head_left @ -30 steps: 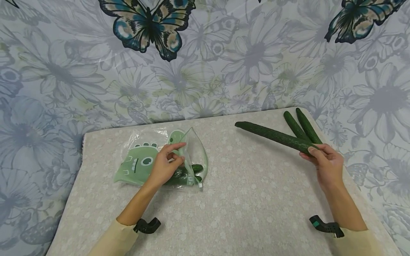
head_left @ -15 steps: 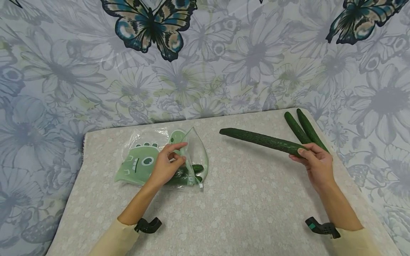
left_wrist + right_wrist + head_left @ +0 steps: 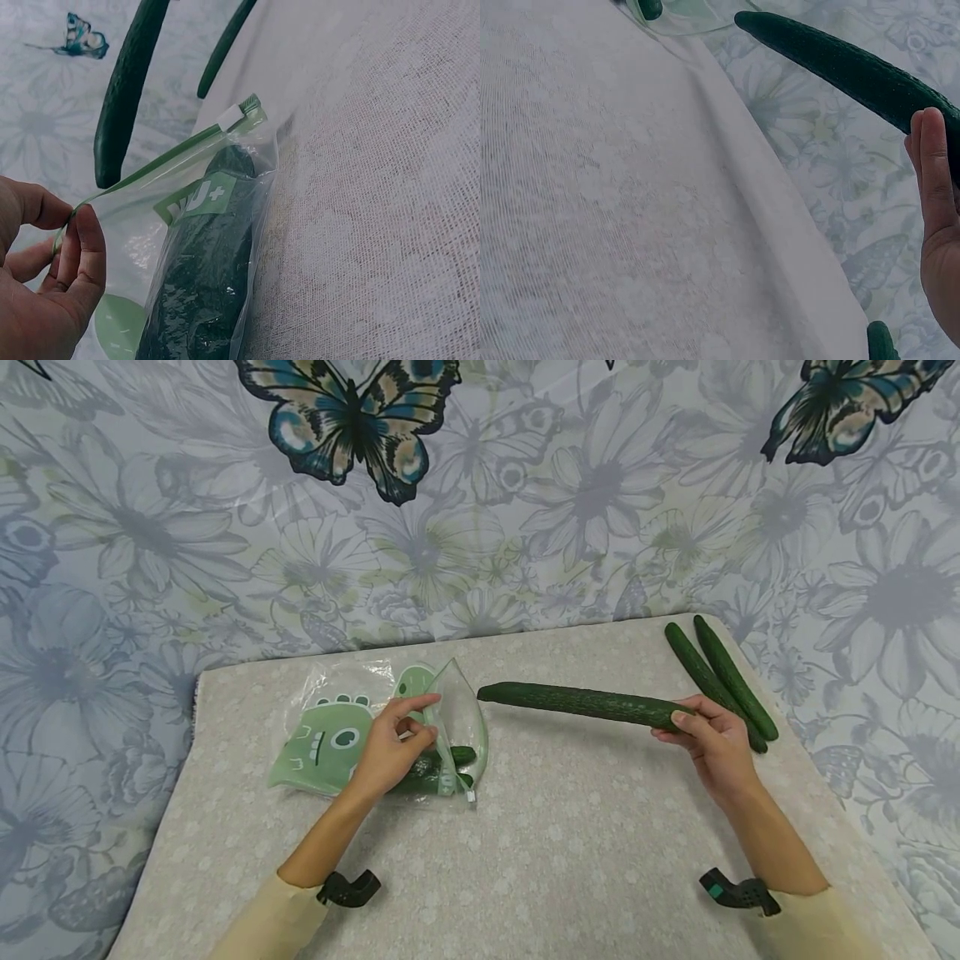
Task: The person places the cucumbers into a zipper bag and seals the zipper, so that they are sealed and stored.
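Observation:
A clear zip bag with a green cartoon print (image 3: 315,752) lies at the left of the table, cucumbers (image 3: 462,755) inside near its mouth. My left hand (image 3: 392,747) pinches the bag's green-edged opening; in the left wrist view the fingers (image 3: 90,247) hold that rim (image 3: 161,161) up, the white slider at its far end. My right hand (image 3: 716,743) grips one end of a long cucumber (image 3: 577,700), held above the table with its free tip beside the bag's mouth. The right wrist view shows this cucumber (image 3: 847,67) pointing toward the bag's edge.
Two more cucumbers (image 3: 735,677) lie side by side at the table's right back corner. A pale patterned cloth (image 3: 570,860) covers the table. Behind it hangs a floral backdrop (image 3: 525,527) with butterflies.
My right hand has carried the long cucumber leftward from the right side, its tip now close to the bag's mouth and more of the two lying cucumbers uncovered. The left hand has stayed nearly still.

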Motion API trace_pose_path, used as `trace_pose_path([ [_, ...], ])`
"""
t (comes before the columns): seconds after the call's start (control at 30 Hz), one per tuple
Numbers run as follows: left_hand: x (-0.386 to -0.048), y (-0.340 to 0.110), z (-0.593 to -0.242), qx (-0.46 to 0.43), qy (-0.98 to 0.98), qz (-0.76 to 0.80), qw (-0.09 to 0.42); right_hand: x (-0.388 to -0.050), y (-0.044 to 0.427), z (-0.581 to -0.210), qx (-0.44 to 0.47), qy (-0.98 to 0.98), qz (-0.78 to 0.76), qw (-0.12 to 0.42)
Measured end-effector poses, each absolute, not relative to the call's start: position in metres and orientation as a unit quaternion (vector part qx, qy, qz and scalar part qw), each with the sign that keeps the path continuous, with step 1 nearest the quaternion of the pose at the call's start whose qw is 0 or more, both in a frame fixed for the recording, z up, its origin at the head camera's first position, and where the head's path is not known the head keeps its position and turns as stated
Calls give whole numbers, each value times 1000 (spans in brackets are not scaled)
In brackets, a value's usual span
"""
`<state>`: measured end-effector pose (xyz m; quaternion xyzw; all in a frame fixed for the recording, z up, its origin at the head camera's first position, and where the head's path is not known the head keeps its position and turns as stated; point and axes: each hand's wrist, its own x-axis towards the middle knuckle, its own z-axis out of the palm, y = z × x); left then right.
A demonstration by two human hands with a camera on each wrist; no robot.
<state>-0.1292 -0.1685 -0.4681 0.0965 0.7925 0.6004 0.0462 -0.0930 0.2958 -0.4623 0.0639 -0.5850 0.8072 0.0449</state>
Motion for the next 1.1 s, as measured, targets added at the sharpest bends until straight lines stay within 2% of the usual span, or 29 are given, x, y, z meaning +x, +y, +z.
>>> trace_pose_path([
  [0.5,-127,-165,-464,104,797,592,50,-112,260,-476,96,-623,776,-27],
  [1.1,-126,-166,-465,113,806,579,45,-131,210,-500,82,-642,754,-112],
])
